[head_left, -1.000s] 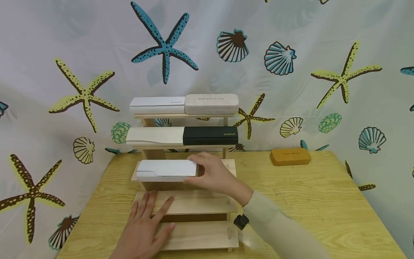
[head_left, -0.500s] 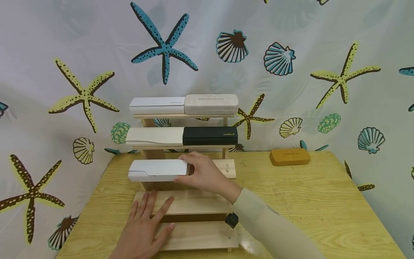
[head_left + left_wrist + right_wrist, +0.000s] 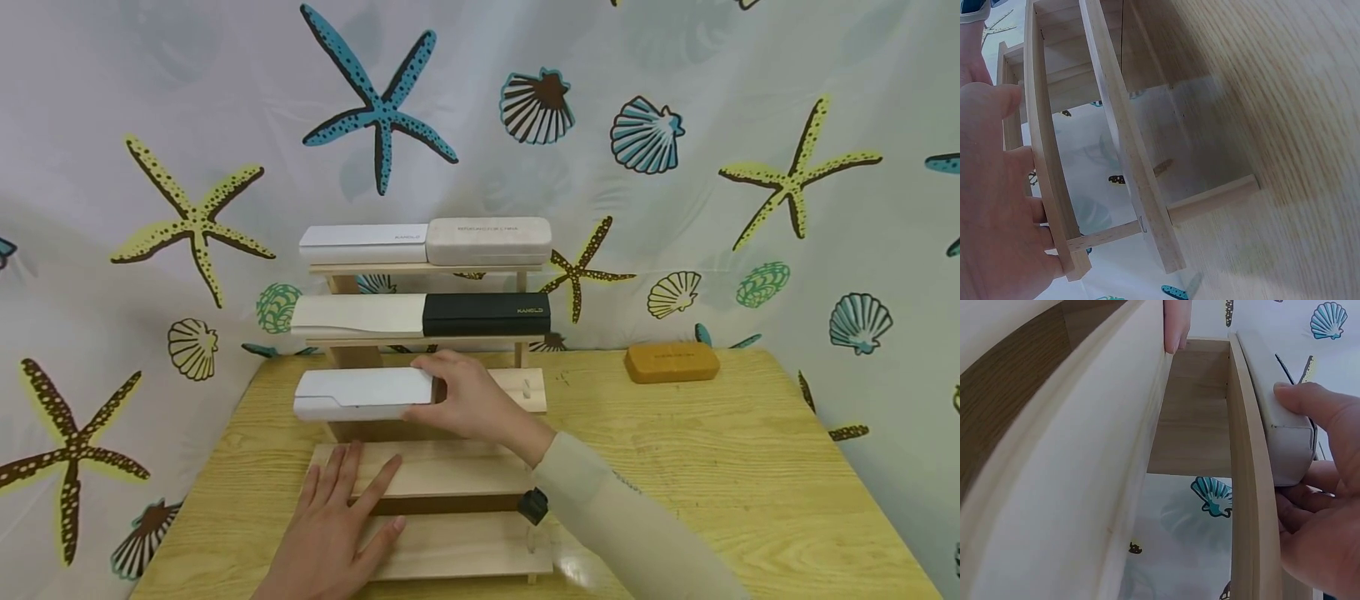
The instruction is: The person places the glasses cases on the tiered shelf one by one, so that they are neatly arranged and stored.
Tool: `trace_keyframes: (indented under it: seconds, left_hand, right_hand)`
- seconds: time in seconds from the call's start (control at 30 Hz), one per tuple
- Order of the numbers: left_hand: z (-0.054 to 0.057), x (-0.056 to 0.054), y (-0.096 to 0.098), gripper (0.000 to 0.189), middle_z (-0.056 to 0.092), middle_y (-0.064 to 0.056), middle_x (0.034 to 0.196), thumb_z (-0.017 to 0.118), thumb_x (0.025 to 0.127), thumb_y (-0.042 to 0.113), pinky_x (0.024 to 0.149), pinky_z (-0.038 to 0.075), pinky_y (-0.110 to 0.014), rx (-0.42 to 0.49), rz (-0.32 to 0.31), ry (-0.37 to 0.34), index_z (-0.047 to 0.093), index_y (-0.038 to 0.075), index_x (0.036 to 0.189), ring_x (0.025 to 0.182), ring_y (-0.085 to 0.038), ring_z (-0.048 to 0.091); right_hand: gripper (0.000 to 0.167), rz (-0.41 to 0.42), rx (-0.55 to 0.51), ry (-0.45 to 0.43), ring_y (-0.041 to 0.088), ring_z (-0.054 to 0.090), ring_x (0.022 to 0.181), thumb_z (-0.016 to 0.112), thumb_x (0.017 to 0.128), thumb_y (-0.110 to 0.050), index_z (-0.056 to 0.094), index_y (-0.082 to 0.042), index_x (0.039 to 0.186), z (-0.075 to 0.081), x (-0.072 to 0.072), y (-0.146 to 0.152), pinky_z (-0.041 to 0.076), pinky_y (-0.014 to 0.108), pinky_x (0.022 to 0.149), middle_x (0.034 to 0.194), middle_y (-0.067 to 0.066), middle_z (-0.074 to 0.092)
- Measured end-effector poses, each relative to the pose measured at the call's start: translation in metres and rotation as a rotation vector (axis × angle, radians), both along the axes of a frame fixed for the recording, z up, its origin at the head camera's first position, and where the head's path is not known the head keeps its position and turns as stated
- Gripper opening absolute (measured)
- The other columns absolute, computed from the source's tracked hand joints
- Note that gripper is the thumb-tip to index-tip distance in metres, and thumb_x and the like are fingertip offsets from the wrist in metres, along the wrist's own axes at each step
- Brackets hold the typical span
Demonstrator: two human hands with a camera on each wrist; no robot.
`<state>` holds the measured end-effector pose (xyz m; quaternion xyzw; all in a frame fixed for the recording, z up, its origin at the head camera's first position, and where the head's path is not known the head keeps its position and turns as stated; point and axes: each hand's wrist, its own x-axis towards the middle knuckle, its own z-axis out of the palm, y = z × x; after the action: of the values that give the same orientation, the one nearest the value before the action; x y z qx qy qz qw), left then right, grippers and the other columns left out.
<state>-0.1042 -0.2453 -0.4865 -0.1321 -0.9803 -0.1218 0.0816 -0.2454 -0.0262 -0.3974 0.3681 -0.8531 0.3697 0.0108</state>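
Observation:
A white glasses case point(image 3: 360, 393) lies on the left part of the middle tier of a stepped wooden rack point(image 3: 465, 468). My right hand point(image 3: 472, 402) holds the case by its right end, thumb on the front and fingers over the top. In the right wrist view the case point(image 3: 1288, 450) sits against the wooden shelf strip. My left hand point(image 3: 322, 529) rests with spread fingers on the left side of the two lowest tiers. The left wrist view shows its fingertips at the rack's edge.
White point(image 3: 363, 246) and cream point(image 3: 491, 242) cases stand on the top tier. Below them are an off-white case point(image 3: 358, 315) and a black case point(image 3: 487, 315). An orange case point(image 3: 672, 363) lies at the back right of the wooden table point(image 3: 712, 475). A patterned curtain hangs behind.
My right hand has slid the white glasses case leftward along the middle tier, mostly in the first half second. The left hand has stayed in place.

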Motion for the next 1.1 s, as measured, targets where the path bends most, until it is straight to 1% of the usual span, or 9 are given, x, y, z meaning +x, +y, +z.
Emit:
trace_keyframes:
  seconds: [0.1, 0.27, 0.47, 0.57, 0.67, 0.73, 0.8, 0.93, 1.1]
  left_hand:
    - [0.0, -0.001, 0.0, 0.067, 0.024, -0.028, 0.172, 0.057, 0.104, 0.058, 0.124, 0.021, -0.069, -0.003, -0.003, 0.009, 0.039, 0.034, 0.164, 0.159, -0.051, 0.022]
    - [0.001, -0.001, 0.001, 0.067, 0.024, -0.028, 0.172, 0.057, 0.104, 0.058, 0.124, 0.021, -0.069, -0.006, -0.002, 0.0, 0.039, 0.034, 0.164, 0.159, -0.05, 0.022]
    - [0.002, -0.001, 0.002, 0.067, 0.025, -0.028, 0.171, 0.057, 0.104, 0.057, 0.124, 0.02, -0.07, -0.008, -0.004, 0.007, 0.04, 0.033, 0.164, 0.158, -0.051, 0.024]
    - [0.003, 0.0, 0.002, 0.067, 0.025, -0.029, 0.171, 0.057, 0.104, 0.058, 0.123, 0.022, -0.07, -0.008, 0.001, 0.002, 0.04, 0.034, 0.164, 0.159, -0.051, 0.023]
    - [0.003, 0.0, 0.002, 0.067, 0.026, -0.029, 0.171, 0.057, 0.104, 0.058, 0.123, 0.022, -0.071, -0.014, 0.002, 0.011, 0.041, 0.033, 0.164, 0.158, -0.051, 0.025]
    - [0.003, 0.0, 0.002, 0.067, 0.025, -0.028, 0.171, 0.056, 0.104, 0.058, 0.123, 0.021, -0.071, -0.017, 0.005, 0.008, 0.04, 0.034, 0.164, 0.159, -0.05, 0.024]
    - [0.004, 0.0, 0.002, 0.067, 0.026, -0.028, 0.171, 0.057, 0.104, 0.058, 0.123, 0.021, -0.071, -0.02, 0.005, 0.018, 0.04, 0.034, 0.164, 0.158, -0.05, 0.025]
    - [0.003, 0.001, 0.002, 0.067, 0.025, -0.028, 0.171, 0.056, 0.104, 0.058, 0.124, 0.021, -0.07, -0.018, 0.008, 0.014, 0.04, 0.034, 0.164, 0.159, -0.05, 0.024]
    - [0.002, 0.0, 0.002, 0.068, 0.025, -0.028, 0.171, 0.056, 0.103, 0.059, 0.123, 0.023, -0.07, -0.016, 0.006, 0.01, 0.04, 0.033, 0.164, 0.158, -0.051, 0.024]
  right_hand:
    - [0.058, -0.004, -0.001, -0.003, 0.015, 0.06, 0.095, 0.086, 0.09, -0.031, 0.066, -0.007, 0.14, -0.001, 0.0, 0.0, 0.05, 0.021, 0.078, 0.121, 0.008, 0.07]
    - [0.059, -0.008, -0.001, 0.005, 0.017, 0.061, 0.096, 0.086, 0.09, -0.03, 0.066, -0.006, 0.14, -0.002, -0.001, 0.0, 0.051, 0.024, 0.08, 0.122, 0.009, 0.07]
    - [0.062, -0.03, -0.008, 0.011, 0.016, 0.058, 0.092, 0.086, 0.09, -0.032, 0.065, -0.006, 0.142, -0.003, 0.0, 0.001, 0.048, 0.022, 0.076, 0.119, 0.008, 0.069]
    - [0.065, -0.052, -0.011, -0.003, 0.021, 0.061, 0.092, 0.087, 0.089, -0.033, 0.065, -0.006, 0.144, -0.002, 0.002, 0.002, 0.049, 0.025, 0.076, 0.117, 0.008, 0.069]
    - [0.068, -0.092, -0.01, -0.03, 0.024, 0.067, 0.109, 0.087, 0.089, -0.038, 0.064, -0.009, 0.146, 0.0, 0.006, 0.007, 0.056, 0.031, 0.091, 0.13, 0.008, 0.069]
    - [0.07, -0.12, -0.015, -0.05, 0.024, 0.066, 0.122, 0.087, 0.088, -0.04, 0.063, -0.01, 0.147, 0.001, 0.008, 0.012, 0.056, 0.037, 0.103, 0.14, 0.007, 0.067]
    - [0.071, -0.137, -0.034, -0.074, 0.023, 0.064, 0.13, 0.086, 0.089, -0.041, 0.062, -0.011, 0.148, 0.001, 0.01, 0.018, 0.055, 0.04, 0.109, 0.147, 0.007, 0.064]
    - [0.065, -0.145, -0.098, -0.099, 0.023, 0.068, 0.123, 0.086, 0.09, -0.035, 0.064, -0.009, 0.145, 0.0, 0.014, 0.036, 0.058, 0.039, 0.104, 0.143, 0.009, 0.067]
    - [0.043, -0.176, -0.201, -0.102, 0.021, 0.073, 0.11, 0.083, 0.092, -0.028, 0.075, -0.007, 0.129, -0.002, 0.019, 0.068, 0.061, 0.037, 0.096, 0.129, 0.009, 0.075]
